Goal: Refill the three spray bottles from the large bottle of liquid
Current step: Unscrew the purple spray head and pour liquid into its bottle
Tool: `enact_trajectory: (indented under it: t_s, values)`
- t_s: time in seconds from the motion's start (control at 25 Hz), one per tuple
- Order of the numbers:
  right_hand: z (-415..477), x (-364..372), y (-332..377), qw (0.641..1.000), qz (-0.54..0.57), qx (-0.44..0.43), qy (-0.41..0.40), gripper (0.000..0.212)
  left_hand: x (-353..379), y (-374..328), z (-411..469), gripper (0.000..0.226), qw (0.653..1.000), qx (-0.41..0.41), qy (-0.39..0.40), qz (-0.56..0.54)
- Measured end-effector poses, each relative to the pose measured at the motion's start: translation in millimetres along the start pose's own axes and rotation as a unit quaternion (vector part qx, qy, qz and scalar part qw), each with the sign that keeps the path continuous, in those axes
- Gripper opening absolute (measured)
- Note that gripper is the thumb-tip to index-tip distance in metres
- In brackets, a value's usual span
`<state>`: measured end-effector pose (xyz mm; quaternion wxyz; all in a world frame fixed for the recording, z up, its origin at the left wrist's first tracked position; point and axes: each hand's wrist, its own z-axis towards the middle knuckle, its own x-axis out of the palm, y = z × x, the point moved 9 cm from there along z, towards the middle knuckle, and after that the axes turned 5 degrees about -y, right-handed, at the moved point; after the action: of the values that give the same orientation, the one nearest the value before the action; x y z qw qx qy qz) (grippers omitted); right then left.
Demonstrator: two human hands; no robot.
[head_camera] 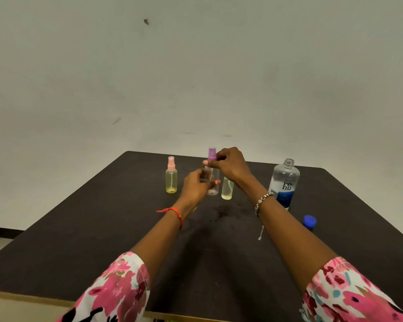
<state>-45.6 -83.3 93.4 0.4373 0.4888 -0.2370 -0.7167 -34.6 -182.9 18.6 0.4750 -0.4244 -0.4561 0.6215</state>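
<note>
Left hand: curled round the body of the clear spray bottle, steadying it upright on or just above the worktop; I cannot tell whether its base touches.
Right hand: fingers pinched round the collar under the purple spray head, set as if to twist it.
Step, as I read it: either unscrewing the head to pour or screwing it back on; the posture fits both.
Clear bottle's handling: small, thin-walled plastic, light and likely squashy. Hold it low and gently, since a hard squeeze could push liquid out of an open neck. The ribbed collar is the place to turn it, not the nozzle tip.
Dip tube: a thin straw hangs inside and looks bendy, so the head should be lifted straight up.
Pink-topped bottle: stands to the left, apart from the hands, yellowish, head on.
Third bottle: pale yellow, just right of the clear one, its top hidden behind the right wrist.
Large bottle: well to the right, upright, neck open, with liquid inside. It is the heaviest item and its smooth sides may be slippery if wet, so grip it round the waist at the label.
Blue cap: lies on the worktop nearer the person than the large bottle.
Dark patch: in front of the small bottles, possibly a spill.
</note>
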Motion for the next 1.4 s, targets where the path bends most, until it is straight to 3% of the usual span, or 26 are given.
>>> enact_trajectory:
  t_s: [0.16, 0.32, 0.56, 0.72, 0.88, 1.08, 1.24, 1.4]
  values:
    - [-6.7, -3.8, -12.3, 0.996, 0.048, 0.023, 0.071, 0.012, 6.1, 4.8, -2.9, 0.037, 0.999, -0.013, 0.042, -0.005]
    - [-5.5, -9.6, -24.3, 0.983, 0.12, 0.04, 0.13, 0.035, 11.5, 8.3, -3.7, 0.039, 0.998, -0.015, 0.056, 0.017]
    - [5.1, -22.8, -16.2, 0.999, -0.024, 0.007, 0.045, 0.034, 19.0, 16.7, 0.0, 0.039, 0.997, -0.022, 0.066, 0.031]
    - [5.7, -20.6, -16.0, 0.997, -0.03, 0.006, 0.065, 0.026, 17.9, 22.0, 0.8, 0.038, 0.996, -0.022, 0.068, 0.047]
    - [2.7, -12.2, -19.4, 0.992, -0.106, -0.001, 0.061, 0.04, 20.1, 22.8, 0.0, 0.04, 0.995, -0.013, 0.081, 0.052]
    - [-2.0, -8.9, -10.5, 0.992, -0.075, -0.001, 0.105, 0.013, 19.7, 21.0, 0.3, 0.044, 0.993, -0.007, 0.093, 0.074]
    - [1.8, -8.2, -15.3, 0.985, -0.153, -0.006, 0.077, 0.033, 21.9, 19.8, -1.4, 0.045, 0.993, -0.01, 0.093, 0.074]
    - [-2.8, -11.1, -7.3, 0.983, -0.135, -0.029, 0.121, 0.021, 23.2, 21.5, -0.7, 0.041, 0.991, -0.009, 0.101, 0.084]
